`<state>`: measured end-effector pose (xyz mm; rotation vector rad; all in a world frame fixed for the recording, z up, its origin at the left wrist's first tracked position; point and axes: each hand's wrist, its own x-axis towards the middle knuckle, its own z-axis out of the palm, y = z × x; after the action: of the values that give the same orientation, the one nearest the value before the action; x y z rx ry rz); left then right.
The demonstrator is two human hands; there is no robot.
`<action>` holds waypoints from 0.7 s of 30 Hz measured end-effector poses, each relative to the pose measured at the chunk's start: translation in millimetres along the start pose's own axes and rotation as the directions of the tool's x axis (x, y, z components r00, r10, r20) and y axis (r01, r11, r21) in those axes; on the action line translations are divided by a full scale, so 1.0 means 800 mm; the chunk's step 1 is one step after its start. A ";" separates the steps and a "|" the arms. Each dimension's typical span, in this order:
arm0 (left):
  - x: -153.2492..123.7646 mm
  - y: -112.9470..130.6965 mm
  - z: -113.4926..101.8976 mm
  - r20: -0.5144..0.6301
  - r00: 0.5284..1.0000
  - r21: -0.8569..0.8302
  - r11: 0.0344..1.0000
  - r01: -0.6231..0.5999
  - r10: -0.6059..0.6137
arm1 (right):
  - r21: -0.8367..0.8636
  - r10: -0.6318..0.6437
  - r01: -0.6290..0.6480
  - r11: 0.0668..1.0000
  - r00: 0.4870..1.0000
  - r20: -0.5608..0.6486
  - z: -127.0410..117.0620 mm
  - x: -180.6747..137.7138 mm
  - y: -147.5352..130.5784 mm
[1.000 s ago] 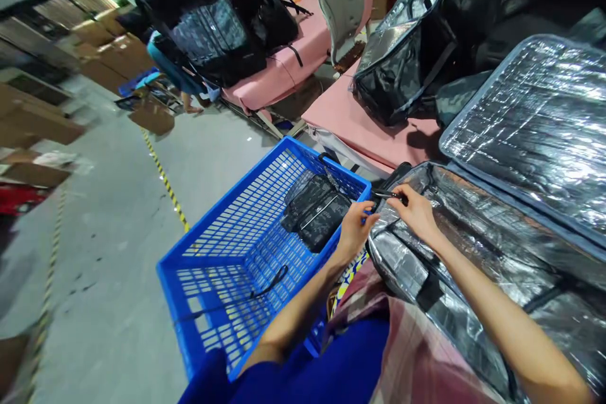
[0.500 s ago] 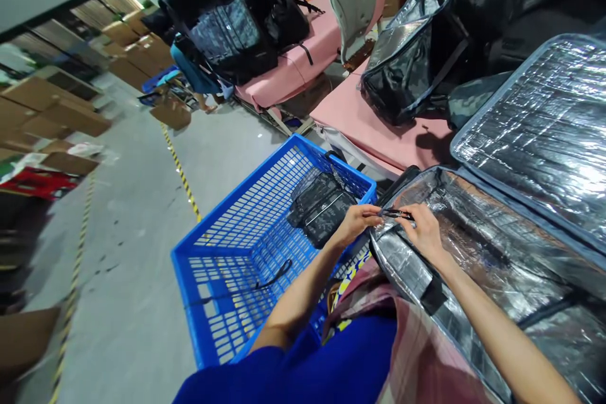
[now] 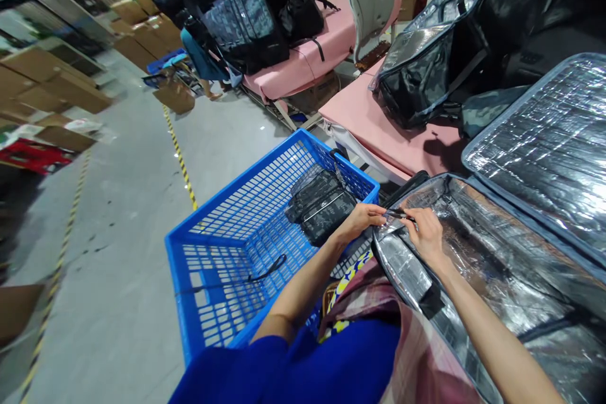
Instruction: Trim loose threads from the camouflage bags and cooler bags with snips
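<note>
Left grip (image 3: pixel 363 219) pinches the corner rim of foil-lined bag (image 3: pixel 497 265); right grip (image 3: pixel 426 233) closed on thin black piece (image 3: pixel 400 214) at same rim. Bag lies open, lid up, just beside blue crate (image 3: pixel 213 252) holding black pouch (image 3: pixel 322 205).

Grey concrete floor (image 3: pixel 118 202) spreads left, crossed by a yellow-and-black tape line (image 3: pixel 180 158). Cardboard boxes (image 3: pixel 61 85) stack at its far left edge. Two pink padded benches (image 3: pixel 307 63) stand ahead, black bags (image 3: pixel 246 25) piled on the farther one, a grey chair (image 3: pixel 372 3) just beside it.
</note>
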<state>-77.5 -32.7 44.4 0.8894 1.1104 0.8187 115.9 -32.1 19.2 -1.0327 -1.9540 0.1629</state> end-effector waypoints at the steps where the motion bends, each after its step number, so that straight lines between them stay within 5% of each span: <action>1: 0.001 -0.001 -0.001 -0.002 1.000 -0.004 1.000 0.002 -0.002 | -0.006 -0.005 0.005 1.000 1.000 -0.006 0.001 0.000 0.000; 21: 0.002 -0.006 0.001 0.002 1.000 -0.048 0.999 0.020 -0.020 | -0.026 -0.041 0.041 0.999 0.998 -0.037 -0.006 -0.002 -0.001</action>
<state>-76.1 -33.1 39.6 0.8376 1.0922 0.8248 119.6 -34.8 21.3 -1.0043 -1.9463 0.0957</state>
